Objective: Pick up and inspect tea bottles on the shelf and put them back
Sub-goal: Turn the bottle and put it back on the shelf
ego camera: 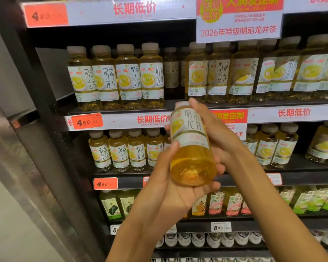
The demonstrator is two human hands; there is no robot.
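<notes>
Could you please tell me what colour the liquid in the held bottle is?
Golden yellow, in the clear plastic tea bottle; head view.

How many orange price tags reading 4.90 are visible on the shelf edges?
3: one on the top shelf edge at far left, one on the next edge down, one lower still. Others may be hidden behind the hands.

A shop — stocked shelves (235,105), orange price tags (87,121).
</notes>
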